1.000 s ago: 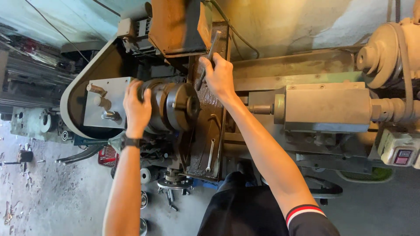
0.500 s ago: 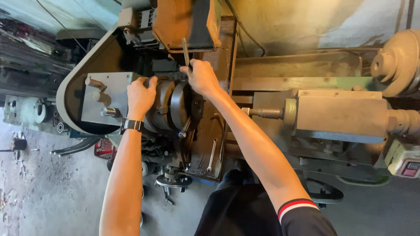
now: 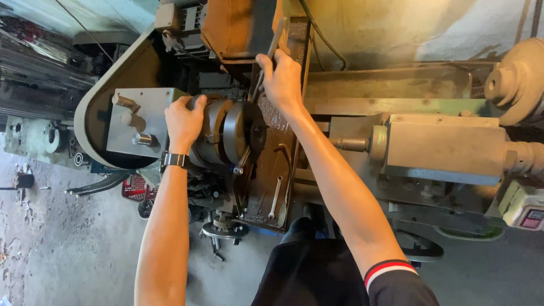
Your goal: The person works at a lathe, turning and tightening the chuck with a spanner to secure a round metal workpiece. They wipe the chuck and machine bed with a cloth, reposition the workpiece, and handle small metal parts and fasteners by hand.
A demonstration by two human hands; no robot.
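the round grey metal chuck [image 3: 229, 133] on the lathe looks heavy and slick, so i keep my left hand [image 3: 182, 119] curled over its rim while my right hand [image 3: 281, 79] grips the thin metal chuck key [image 3: 271, 54].

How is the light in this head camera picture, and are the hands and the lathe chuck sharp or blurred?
In the head view, daylight is soft and even, with no harsh glare; the left hand on the chuck and the right hand on the tool handle look fairly sharp. Deep shadow hides the recess behind the chuck, and the frame edges look slightly bent.
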